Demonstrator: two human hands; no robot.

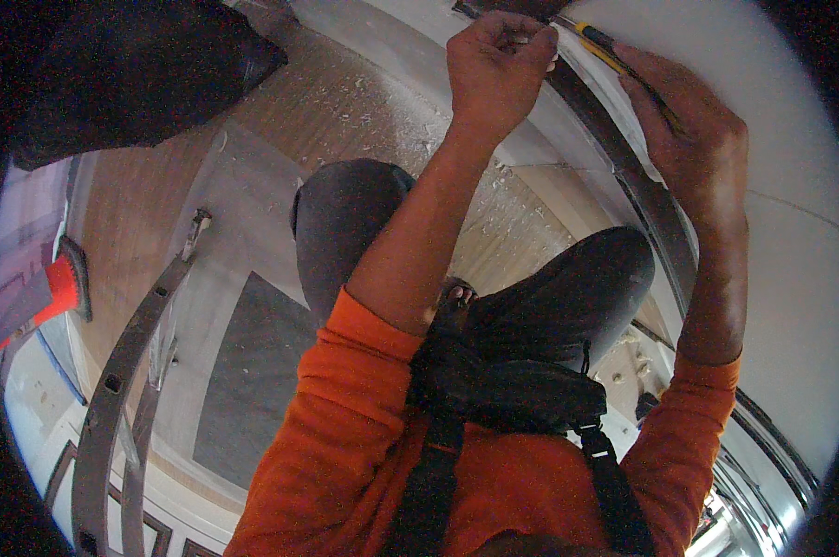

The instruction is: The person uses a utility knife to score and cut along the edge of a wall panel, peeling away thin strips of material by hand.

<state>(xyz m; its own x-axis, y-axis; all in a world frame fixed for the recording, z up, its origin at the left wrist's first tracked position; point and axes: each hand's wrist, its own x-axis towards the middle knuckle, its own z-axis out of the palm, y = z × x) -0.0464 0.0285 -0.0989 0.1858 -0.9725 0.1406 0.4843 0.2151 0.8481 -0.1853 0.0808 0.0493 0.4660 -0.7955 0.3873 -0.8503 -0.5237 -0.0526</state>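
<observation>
My right hand point(693, 125) is wrapped round a yellow and black utility knife point(603, 46), its front pointing up and to the left along a dark edge strip point(614, 139). That strip curves along a white panel point(791, 121). Beside the knife's front end, my left hand point(501, 70) is closed in a pinch, thumb against fingers. A small pale bit shows at its fingertips, too small to name. A loose whitish strip or film point(614, 97) lies between the dark strip and my right hand. The blade's tip cannot be made out.
Scraps and dust litter the wood floor point(373, 116) ahead of my knees. A black bag or sheet point(150, 74) fills the upper left. Left of me are a curved-looking metal frame point(113, 390), a dark grey sheet point(252, 381) and an orange object point(59, 288).
</observation>
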